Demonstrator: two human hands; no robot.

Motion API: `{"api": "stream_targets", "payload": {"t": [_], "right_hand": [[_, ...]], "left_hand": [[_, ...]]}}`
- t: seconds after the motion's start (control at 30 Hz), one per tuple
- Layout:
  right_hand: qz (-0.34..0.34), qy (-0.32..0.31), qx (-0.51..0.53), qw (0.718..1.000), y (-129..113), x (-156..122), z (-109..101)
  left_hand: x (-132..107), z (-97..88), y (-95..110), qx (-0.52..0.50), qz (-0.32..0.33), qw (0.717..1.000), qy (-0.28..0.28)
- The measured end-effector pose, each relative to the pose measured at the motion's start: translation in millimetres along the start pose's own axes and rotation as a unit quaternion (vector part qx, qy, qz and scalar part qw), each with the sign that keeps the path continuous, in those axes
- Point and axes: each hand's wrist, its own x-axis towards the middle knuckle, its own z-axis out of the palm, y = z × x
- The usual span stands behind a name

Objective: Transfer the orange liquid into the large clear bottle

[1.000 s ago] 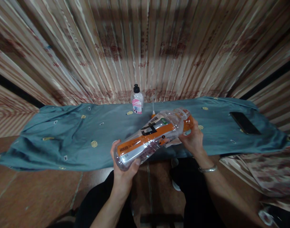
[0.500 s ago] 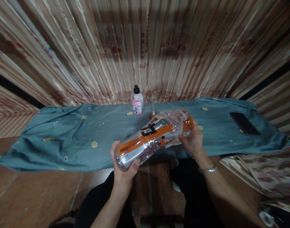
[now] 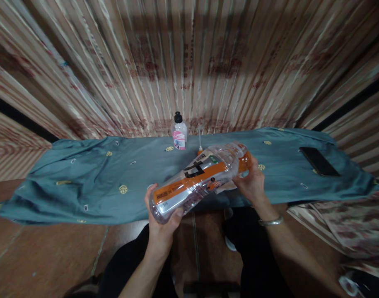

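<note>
A large clear plastic bottle (image 3: pixel 192 182) with an orange and silver label is held tilted above the cloth, its orange cap end up to the right. My left hand (image 3: pixel 162 223) grips the base, thumb in front and fingers behind. Around the orange cap end, my right hand (image 3: pixel 253 180) is closed; a silver bracelet (image 3: pixel 271 222) sits on that wrist. Behind the bottle, a thin clear tube with an orange base (image 3: pixel 200 145) stands partly hidden. Something pale, like paper or tissue (image 3: pixel 226 187), shows under the bottle's right part.
A small clear bottle with black cap and pink label (image 3: pixel 179 134) stands at the back of the green-blue cloth (image 3: pixel 96 182). A black phone (image 3: pixel 319 161) lies at the right. Patterned curtains (image 3: pixel 189 62) hang close behind, and tiled floor (image 3: pixel 52 252) shows below.
</note>
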Motion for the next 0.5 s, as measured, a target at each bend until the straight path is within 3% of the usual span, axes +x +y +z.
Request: {"api": "stream_targets", "payload": {"t": [0.5], "right_hand": [[-0.003, 0.004, 0.011, 1.0, 2.2, -0.4, 1.9]], "left_hand": [[1.0, -1.4, -2.7, -0.011, -0.007, 1.0, 0.006]]}}
